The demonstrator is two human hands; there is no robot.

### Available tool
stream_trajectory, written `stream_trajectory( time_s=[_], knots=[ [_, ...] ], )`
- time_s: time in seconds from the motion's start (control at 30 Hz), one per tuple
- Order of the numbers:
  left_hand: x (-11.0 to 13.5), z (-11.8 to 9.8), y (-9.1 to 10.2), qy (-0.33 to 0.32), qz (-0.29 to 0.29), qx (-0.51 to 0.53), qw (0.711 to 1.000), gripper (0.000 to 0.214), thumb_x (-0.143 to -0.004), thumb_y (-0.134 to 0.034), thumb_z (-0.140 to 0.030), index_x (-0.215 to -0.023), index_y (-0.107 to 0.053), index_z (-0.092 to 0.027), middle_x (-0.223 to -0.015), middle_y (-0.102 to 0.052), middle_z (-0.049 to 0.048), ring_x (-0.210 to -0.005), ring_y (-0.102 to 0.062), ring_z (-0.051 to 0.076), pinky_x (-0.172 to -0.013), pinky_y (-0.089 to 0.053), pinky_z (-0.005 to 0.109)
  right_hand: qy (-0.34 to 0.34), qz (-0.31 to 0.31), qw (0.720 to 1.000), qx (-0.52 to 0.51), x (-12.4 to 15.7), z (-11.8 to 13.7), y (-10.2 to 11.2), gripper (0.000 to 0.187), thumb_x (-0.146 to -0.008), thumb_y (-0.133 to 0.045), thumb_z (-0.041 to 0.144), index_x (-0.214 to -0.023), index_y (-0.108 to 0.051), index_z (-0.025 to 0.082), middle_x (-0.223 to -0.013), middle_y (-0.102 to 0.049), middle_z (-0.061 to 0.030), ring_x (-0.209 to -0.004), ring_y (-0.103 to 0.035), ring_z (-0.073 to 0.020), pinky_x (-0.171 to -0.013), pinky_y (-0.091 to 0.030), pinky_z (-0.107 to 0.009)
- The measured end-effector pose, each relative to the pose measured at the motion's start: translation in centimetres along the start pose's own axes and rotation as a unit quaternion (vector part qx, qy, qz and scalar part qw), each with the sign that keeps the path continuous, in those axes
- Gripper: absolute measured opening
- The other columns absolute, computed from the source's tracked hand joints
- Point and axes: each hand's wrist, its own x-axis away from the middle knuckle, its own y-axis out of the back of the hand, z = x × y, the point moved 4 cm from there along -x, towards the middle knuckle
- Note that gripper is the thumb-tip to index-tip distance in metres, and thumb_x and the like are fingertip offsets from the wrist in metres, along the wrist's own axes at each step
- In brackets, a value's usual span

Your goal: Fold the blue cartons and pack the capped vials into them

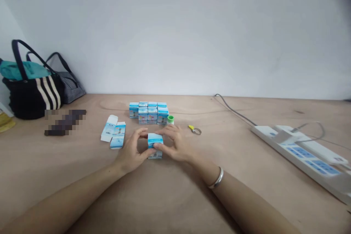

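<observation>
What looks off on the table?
Two flattened white-and-blue cartons lie loose, apart from the neat stacked block of boxes, so they stand out as unassembled. A dark object near the black striped bag is pixelated and cannot be identified.

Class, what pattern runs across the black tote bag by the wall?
Cream stripes on the black tote bag, seen in the head view.

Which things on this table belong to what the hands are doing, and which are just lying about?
In hand's work: blue-and-white carton held by left hand and right hand; grouped cartons; two flattened cartons.

Lying about: small green round item; small yellow-tipped metal tool; white power strip; black striped tote bag.
</observation>
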Motion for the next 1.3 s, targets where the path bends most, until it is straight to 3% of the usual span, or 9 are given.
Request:
stream_trajectory(
  time_s=[0.1, 0.23, 0.33, 0.43, 0.53, 0.67, 0.87, 1.07, 1.3],
  knots=[
    [0.1, -0.2, -0.2, -0.014, 0.014, 0.025, 0.999, 0.071, -0.069, -0.074, -0.036, -0.128, -0.034, -0.027, -0.115, -0.059, 0.0078, -0.104, -0.060, 0.024, -0.093, -0.047, 0.044, -0.069, -0.020, 0.995, -0.063, -0.3, -0.6, -0.6, 0.037, -0.089, -0.045, 0.046, -0.072, -0.063, 0.019, -0.068, -0.061, -0.0019, -0.071, -0.057, -0.0172, -0.067, -0.044, -0.029],
    [0.0, -0.5, -0.2, -0.033, 0.016, 0.034, 0.999, 0.068, -0.069, -0.074, -0.036, -0.126, -0.037, -0.026, -0.113, -0.060, 0.0071, -0.103, -0.060, 0.023, -0.091, -0.048, 0.043, -0.159, -0.138, 0.968, -0.139, -0.1, -1.5, -0.5, 0.030, -0.090, -0.041, 0.042, -0.102, -0.056, 0.019, -0.070, -0.060, -0.0007, -0.064, -0.056, -0.0156, -0.056, -0.044, -0.026],
    [-0.3, -0.8, 0.0, -0.056, 0.041, 0.007, 0.998, 0.058, -0.071, -0.071, -0.036, -0.121, -0.044, -0.027, -0.115, -0.060, 0.0063, -0.101, -0.061, 0.024, -0.091, -0.047, 0.044, -0.084, -0.219, 0.970, -0.063, 0.3, -0.2, 1.2, 0.023, -0.087, -0.049, 0.039, -0.097, -0.055, 0.020, -0.074, -0.059, -0.0026, -0.071, -0.055, -0.0172, -0.067, -0.045, -0.030],
    [-0.7, -0.8, 0.2, -0.059, 0.068, 0.008, 0.996, 0.067, -0.069, -0.073, -0.035, -0.127, -0.042, -0.027, -0.118, -0.060, 0.0070, -0.102, -0.060, 0.025, -0.091, -0.047, 0.045, 0.071, -0.082, 0.994, 0.010, 0.2, 2.1, 1.7, 0.020, -0.089, -0.047, 0.036, -0.089, -0.061, 0.021, -0.087, -0.065, -0.0062, -0.085, -0.055, -0.0199, -0.081, -0.040, -0.036],
    [-0.9, -0.3, 0.3, -0.027, 0.085, 0.025, 0.996, 0.075, -0.065, -0.076, -0.036, -0.130, -0.040, -0.027, -0.115, -0.061, 0.0070, -0.103, -0.060, 0.025, -0.092, -0.047, 0.044, 0.133, 0.022, 0.988, 0.072, 0.4, 3.3, 1.4, 0.023, -0.091, -0.044, 0.036, -0.096, -0.064, 0.025, -0.097, -0.068, -0.0028, -0.088, -0.052, -0.0203, -0.081, -0.034, -0.037],
    [-1.0, -0.1, 0.3, -0.010, 0.093, 0.024, 0.995, 0.075, -0.063, -0.078, -0.038, -0.129, -0.044, -0.027, -0.111, -0.063, 0.0070, -0.102, -0.060, 0.026, -0.093, -0.046, 0.044, 0.136, 0.038, 0.982, 0.129, 0.3, 3.1, 1.1, 0.028, -0.093, -0.042, 0.038, -0.104, -0.065, 0.027, -0.093, -0.069, -0.0025, -0.084, -0.049, -0.0196, -0.077, -0.031, -0.036],
    [-1.1, -1.3, 1.4, -0.029, 0.042, -0.054, 0.997, 0.075, -0.064, -0.076, -0.040, -0.130, -0.042, -0.026, -0.111, -0.066, 0.0068, -0.103, -0.061, 0.027, -0.100, -0.036, 0.049, 0.108, 0.030, 0.981, 0.160, 0.2, 1.4, 1.9, 0.021, -0.088, -0.052, 0.039, -0.090, -0.070, 0.029, -0.081, -0.067, -0.0021, -0.079, -0.051, -0.0178, -0.073, -0.029, -0.035],
    [-1.0, -1.3, 1.1, -0.070, 0.038, -0.113, 0.990, 0.070, -0.073, -0.068, -0.044, -0.133, -0.037, -0.027, -0.117, -0.065, 0.0070, -0.118, -0.052, 0.027, -0.108, -0.021, 0.052, 0.069, 0.054, 0.992, 0.091, 0.9, -0.7, -0.6, 0.015, -0.085, -0.058, 0.034, -0.085, -0.072, 0.028, -0.073, -0.068, -0.0010, -0.076, -0.055, -0.0167, -0.072, -0.031, -0.033],
    [-0.8, -1.1, 0.3, -0.075, 0.068, -0.155, 0.983, 0.048, -0.076, -0.064, -0.049, -0.119, -0.055, -0.030, -0.115, -0.066, 0.0040, -0.106, -0.060, 0.026, -0.108, -0.019, 0.052, 0.015, 0.100, 0.995, -0.010, 0.8, -1.8, -1.4, 0.018, -0.080, -0.059, 0.028, -0.066, -0.069, 0.023, -0.057, -0.060, 0.0033, -0.060, -0.053, -0.0113, -0.067, -0.037, -0.027]
  ],
)
